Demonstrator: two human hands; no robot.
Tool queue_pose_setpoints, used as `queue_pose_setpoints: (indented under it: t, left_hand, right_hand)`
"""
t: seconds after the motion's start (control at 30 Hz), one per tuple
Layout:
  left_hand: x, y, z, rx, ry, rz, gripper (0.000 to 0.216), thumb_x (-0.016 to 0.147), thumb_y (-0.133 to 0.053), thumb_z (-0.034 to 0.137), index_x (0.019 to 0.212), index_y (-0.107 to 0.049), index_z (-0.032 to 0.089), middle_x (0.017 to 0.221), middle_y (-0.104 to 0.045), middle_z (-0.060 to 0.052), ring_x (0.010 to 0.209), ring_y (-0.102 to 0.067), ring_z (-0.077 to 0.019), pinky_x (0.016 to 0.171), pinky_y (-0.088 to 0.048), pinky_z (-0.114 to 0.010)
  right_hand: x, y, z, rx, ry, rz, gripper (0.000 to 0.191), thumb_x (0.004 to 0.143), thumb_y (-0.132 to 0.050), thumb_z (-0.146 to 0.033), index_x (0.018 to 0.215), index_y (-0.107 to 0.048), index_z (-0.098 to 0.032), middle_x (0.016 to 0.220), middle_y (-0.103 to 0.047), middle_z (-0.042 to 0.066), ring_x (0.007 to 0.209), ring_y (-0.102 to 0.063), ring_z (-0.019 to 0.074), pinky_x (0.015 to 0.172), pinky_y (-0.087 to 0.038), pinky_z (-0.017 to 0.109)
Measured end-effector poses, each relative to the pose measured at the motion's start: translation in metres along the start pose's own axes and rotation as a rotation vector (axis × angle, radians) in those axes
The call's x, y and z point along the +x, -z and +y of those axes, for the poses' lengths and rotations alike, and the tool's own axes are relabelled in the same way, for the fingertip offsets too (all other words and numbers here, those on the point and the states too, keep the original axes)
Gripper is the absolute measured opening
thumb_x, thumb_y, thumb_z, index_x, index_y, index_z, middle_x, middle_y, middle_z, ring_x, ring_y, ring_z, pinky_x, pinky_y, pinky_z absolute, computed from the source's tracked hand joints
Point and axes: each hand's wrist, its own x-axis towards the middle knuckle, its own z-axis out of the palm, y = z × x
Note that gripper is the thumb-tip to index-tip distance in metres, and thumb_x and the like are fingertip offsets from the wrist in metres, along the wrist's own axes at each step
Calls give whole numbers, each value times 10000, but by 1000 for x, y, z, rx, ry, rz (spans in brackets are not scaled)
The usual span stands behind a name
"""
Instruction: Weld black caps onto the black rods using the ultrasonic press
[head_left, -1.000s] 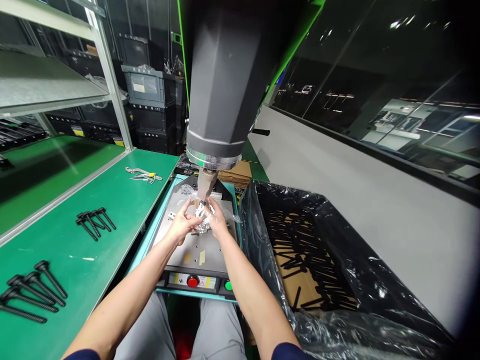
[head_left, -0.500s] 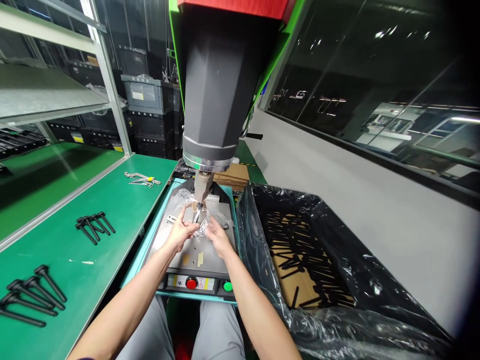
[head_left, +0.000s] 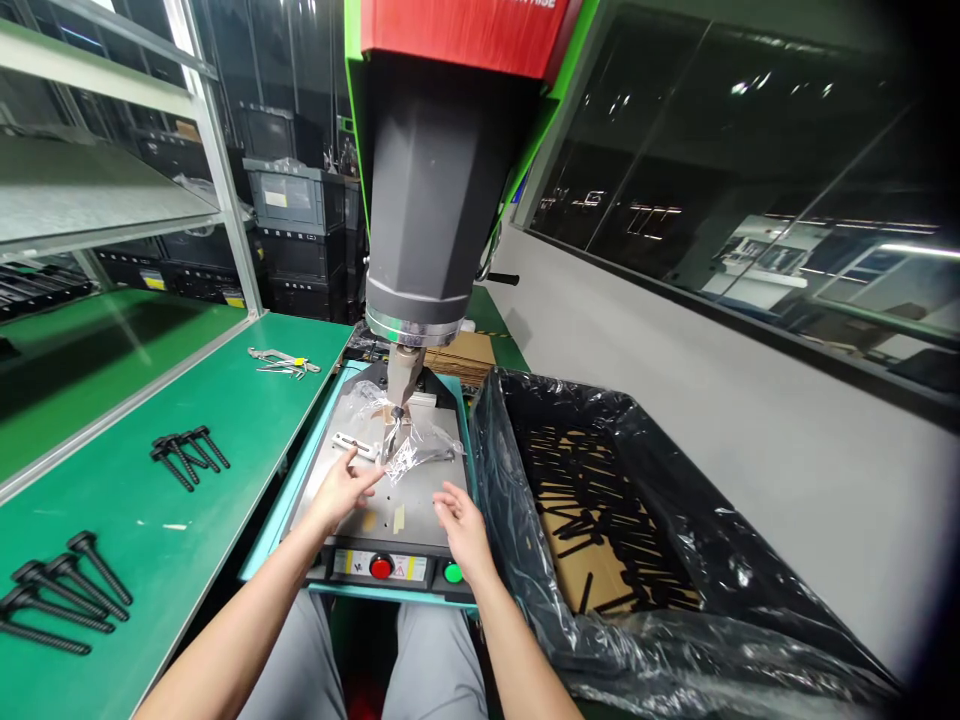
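Below the head of a tall press machine [head_left: 420, 200], clear plastic film [head_left: 403, 458] lies crumpled around the fixture on the grey metal plate [head_left: 420, 515]. My left hand [head_left: 345, 492] is over the plate's left part, fingers apart, its fingertips close to the film; whether they touch it I cannot tell. To the right, my right hand [head_left: 461, 520] hovers above the plate's right edge, fingers loosely spread and holding nothing. A metal tool tip [head_left: 397, 410] points down into the film, which partly hides what is under it.
A red button [head_left: 381, 567] and a green button [head_left: 454, 572] face me. Black threaded bolts [head_left: 69, 585] and pliers [head_left: 281, 360] lie on the green bench [head_left: 247, 420] at left. At right stands a bin lined with black plastic [head_left: 517, 560], holding many dark rods on cardboard.
Both hands have drawn back toward me from the film, and the right hand has moved away to the right. The view has tilted up slightly.
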Motion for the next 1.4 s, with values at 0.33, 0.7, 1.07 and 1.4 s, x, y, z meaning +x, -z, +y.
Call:
queue_pose_setpoints:
  t: [0.33, 0.7, 1.07, 1.4]
  left_hand:
    - [-53, 107, -136, 664, -183, 436, 772, 671, -631, 624, 1266, -559, 139, 1284, -587, -170, 1222, -539, -375, 1027, -442, -488]
    - [-44, 106, -150, 623, -141, 347, 634, 710, -627, 579, 1213, -588, 195, 1103, -642, -98, 1064, -624, -331, 921, -509, -458]
    - [-47, 108, -163, 504, -163, 324, 704, 687, -664, 603, 1237, -584, 173, 1235, -609, -129, 1155, -595, -334, 982, -485, -454]
    - [-49, 103, -160, 515, -148, 341, 741, 683, -649, 627, 1245, -581, 148, 1268, -595, -153, 1190, -570, -347, 989, -477, -450]
  right_hand:
    - [-76, 51, 85, -632, 92, 238, 675, 824, -532, -508, 1399, -436, -167, 1345, -508, 193, 1275, -468, 387, 1023, -403, 545]
    - [-75, 46, 105, -610, 21, 286, 817, 815, -493, -669, 1436, -390, -148, 1359, -483, 223, 1284, -462, 423, 1022, -404, 536]
    - [-81, 56, 108, -506, 52, 171, 754, 865, -508, -591, 1482, -341, -190, 1493, -390, 185, 1396, -350, 344, 1103, -343, 518]
    - [-80, 54, 115, -467, 32, 192, 807, 834, -534, -616, 1478, -351, -165, 1483, -402, 194, 1398, -348, 334, 1122, -322, 505]
